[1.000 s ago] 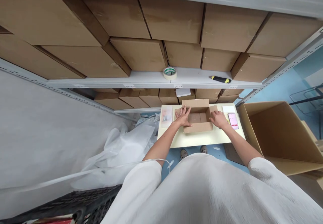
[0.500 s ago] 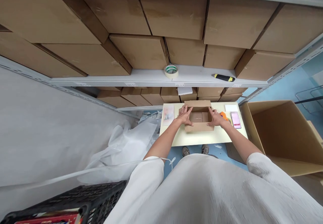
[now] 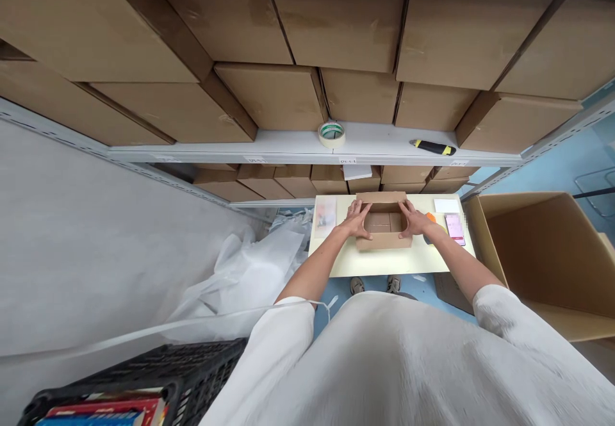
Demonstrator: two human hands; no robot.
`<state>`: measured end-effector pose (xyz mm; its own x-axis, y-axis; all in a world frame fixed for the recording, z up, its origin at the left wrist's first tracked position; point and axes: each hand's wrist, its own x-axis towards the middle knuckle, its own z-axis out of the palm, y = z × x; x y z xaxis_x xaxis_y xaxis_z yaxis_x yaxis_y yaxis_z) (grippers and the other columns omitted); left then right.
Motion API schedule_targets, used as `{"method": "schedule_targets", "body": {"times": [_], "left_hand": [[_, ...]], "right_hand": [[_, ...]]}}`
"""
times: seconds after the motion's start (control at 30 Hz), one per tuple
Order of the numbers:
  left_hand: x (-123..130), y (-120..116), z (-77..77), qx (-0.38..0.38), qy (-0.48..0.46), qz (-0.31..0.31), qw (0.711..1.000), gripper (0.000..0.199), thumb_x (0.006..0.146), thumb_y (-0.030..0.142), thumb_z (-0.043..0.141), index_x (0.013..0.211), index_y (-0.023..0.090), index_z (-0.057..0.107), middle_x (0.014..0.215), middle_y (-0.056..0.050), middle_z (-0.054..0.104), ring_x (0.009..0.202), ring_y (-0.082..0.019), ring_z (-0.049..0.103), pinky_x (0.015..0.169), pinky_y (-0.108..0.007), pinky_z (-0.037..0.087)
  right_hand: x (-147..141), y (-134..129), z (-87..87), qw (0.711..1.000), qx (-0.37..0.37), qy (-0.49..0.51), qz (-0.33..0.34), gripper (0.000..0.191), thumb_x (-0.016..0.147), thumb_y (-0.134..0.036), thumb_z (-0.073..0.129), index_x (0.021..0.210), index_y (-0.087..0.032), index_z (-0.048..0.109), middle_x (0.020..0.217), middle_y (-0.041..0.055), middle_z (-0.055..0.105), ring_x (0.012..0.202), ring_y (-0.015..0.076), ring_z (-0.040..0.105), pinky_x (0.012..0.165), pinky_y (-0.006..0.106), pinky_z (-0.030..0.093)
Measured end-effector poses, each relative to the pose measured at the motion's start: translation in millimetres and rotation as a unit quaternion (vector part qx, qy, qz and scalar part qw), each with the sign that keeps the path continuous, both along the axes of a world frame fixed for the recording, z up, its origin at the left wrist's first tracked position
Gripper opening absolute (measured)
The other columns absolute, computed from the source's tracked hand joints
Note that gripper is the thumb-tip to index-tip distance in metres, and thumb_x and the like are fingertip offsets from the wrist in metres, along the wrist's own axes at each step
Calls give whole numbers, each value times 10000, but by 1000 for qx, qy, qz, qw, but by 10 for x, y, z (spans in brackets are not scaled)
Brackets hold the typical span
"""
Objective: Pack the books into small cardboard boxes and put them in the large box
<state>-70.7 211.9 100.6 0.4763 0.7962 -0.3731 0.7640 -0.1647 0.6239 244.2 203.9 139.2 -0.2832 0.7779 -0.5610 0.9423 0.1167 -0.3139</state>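
On a pale table (image 3: 384,264) below shelved cartons (image 3: 355,25), the small cardboard box (image 3: 384,242) is already open, and I brace it with left hand (image 3: 356,221) and right hand (image 3: 414,220), fingers grasping opposite ends, exact fingertip contact unclear.

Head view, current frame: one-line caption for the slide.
Left hand and right hand hold the ends of an open brown cardboard box on a pale-yellow rectangular table.

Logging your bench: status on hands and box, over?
Left hand on left end of small box, right hand on right end. Box open on top. Phone to the right, clear of box.
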Motion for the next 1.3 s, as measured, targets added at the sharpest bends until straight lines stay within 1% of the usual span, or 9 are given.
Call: {"method": "schedule_targets", "body": {"times": [0.23, 0.37, 0.5, 0.67, 0.77, 0.87, 1.07, 1.2, 1.3], "left_hand": [[-22, -65, 9, 25, -21, 7, 999, 1553, 517, 618, 1017, 1770, 296, 158, 1853, -151, -53, 1683, -445, -176, 1372, -607, 74], [-44, -158, 51, 33, -25, 19, 999, 1476, 607, 647, 973, 1774, 302, 138, 1855, -133, -46, 1696, -404, -160, 1376, -591, 109], [-162, -284, 104, 44, -59, 84, 994, 1202, 812, 660, 825, 1763, 318, 176, 1861, -79, -44, 1715, -359, -73, 1375, -534, 195], [-599, -292, 105, 154, -65, 240, 956, 664, 1082, 433, 473, 1701, 252, 317, 1781, -108, 306, 1664, -261, 272, 1372, -408, 235], [-944, -239, -13, 139, -34, 384, 912, 594, 1068, 325, 455, 1646, 213, 377, 1632, -158, 496, 1503, -261, 512, 1298, -395, 368], [-1201, -203, -223, 48, 13, 462, 886, 549, 1034, 299, 515, 1559, 155, 448, 1496, -183, 625, 1411, -268, 598, 1236, -402, 429], [-1311, -107, -638, -71, 57, 489, 867, 635, 961, 443, 666, 1496, 151, 490, 1508, -246, 623, 1443, -394, 576, 1175, -510, 457], [-1261, 3, -786, -84, 89, 490, 863, 702, 906, 507, 724, 1466, 145, 504, 1527, -297, 571, 1442, -480, 540, 1151, -609, 445], [-1225, 40, -858, -82, 108, 489, 862, 683, 902, 492, 750, 1431, 142, 498, 1537, -279, 545, 1429, -467, 530, 1131, -588, 451]], "right_hand": [[33, -26, -6, 1000, 21, 19, -12, 1554, 640, -546, 965, 1754, -421, -111, 1849, 122, -51, 1408, 412, 590, 1124, 500, 503], [44, -5, -5, 1000, 21, 22, -8, 1558, 632, -551, 974, 1764, -397, -85, 1843, 129, -21, 1431, 401, 572, 1138, 482, 503], [49, 45, -16, 1000, 9, 8, 1, 1591, 611, -566, 989, 1759, -401, -101, 1837, 128, -53, 1470, 403, 536, 1175, 483, 482], [52, 70, -22, 1000, 4, 2, 5, 1585, 619, -579, 979, 1758, -393, -107, 1834, 138, -79, 1462, 411, 542, 1171, 489, 482], [52, 64, -25, 1000, 6, -5, 6, 1579, 624, -581, 970, 1759, -385, -110, 1833, 139, -74, 1465, 420, 537, 1170, 493, 482], [53, 58, -37, 1000, 9, -7, 6, 1578, 624, -598, 967, 1758, -391, -109, 1831, 139, -72, 1475, 422, 526, 1175, 491, 476], [28, 54, -26, 999, 11, -35, 0, 1599, 619, -584, 974, 1744, -422, -150, 1833, 122, -67, 1472, 443, 527, 1164, 532, 485], [9, 47, -4, 999, 10, -43, 1, 1611, 621, -577, 976, 1735, -431, -180, 1833, 120, -60, 1462, 448, 537, 1167, 551, 479], [10, 38, -7, 999, 16, -41, 4, 1621, 623, -586, 981, 1734, -423, -187, 1832, 131, -55, 1469, 455, 526, 1178, 565, 466]]}}
